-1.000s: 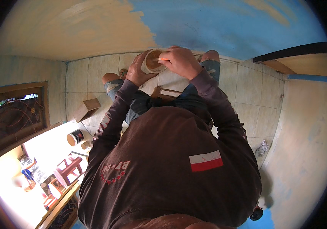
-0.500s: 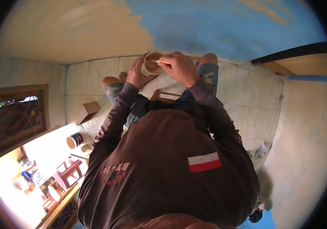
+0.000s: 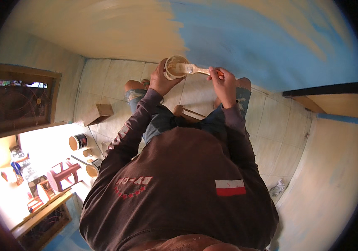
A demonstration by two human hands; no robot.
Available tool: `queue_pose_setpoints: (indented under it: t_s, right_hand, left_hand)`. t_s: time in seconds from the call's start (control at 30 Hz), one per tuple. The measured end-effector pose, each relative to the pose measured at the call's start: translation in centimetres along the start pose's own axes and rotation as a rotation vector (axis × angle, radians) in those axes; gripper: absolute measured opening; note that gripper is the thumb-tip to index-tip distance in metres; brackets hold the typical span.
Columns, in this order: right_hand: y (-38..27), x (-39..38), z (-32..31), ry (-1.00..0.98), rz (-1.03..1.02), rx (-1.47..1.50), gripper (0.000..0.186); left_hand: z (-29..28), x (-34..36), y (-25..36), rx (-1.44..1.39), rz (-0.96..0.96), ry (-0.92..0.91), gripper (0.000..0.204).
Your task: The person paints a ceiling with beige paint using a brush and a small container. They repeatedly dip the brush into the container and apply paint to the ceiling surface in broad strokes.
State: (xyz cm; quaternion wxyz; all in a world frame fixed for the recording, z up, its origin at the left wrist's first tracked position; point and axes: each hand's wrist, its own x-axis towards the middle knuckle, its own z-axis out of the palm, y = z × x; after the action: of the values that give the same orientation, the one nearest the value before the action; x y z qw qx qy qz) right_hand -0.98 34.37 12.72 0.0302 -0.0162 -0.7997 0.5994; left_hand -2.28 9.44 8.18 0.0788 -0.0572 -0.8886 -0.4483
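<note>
our left hand [image 3: 159,79] grips the paint cup [image 3: 174,67], right hand [image 3: 224,83] clasps the brush [image 3: 191,68]; tilting the cup could spill paint.

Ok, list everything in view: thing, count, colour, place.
Paint pot: one, cream, in left hand, by the wall.
Brush: one, orange handle, bristles over the pot.
Wall: blue, part painted cream at left.
Floor tiles: pale.
Cardboard box: one, brown, floor left.
Paint can: one, dark, floor left.
Plastic stool: one, maroon, lower left.
Left hand: grips the pot.
Right hand: grips the brush handle.
</note>
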Motion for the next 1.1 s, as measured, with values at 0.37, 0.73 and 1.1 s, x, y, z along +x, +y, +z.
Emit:
queue_pose_setpoints:
  t_s: [0.37,0.73,1.1]
  right_hand:
    - [1.7,0.8,2.2,-0.067,0.060,0.000,0.037]
    - [3.4,0.7,3.7,-0.139,0.161,0.008,0.038]
    - [4.3,0.7,4.3,-0.151,0.154,0.057,0.035]
  left_hand:
    - [-1.2,-1.0,-3.2,0.005,-0.036,0.072,0.086]
    - [-0.8,-1.7,-6.2,-0.035,-0.095,0.081,0.093]
    - [-1.9,-1.7,-5.3,-0.090,-0.178,0.077,0.093]
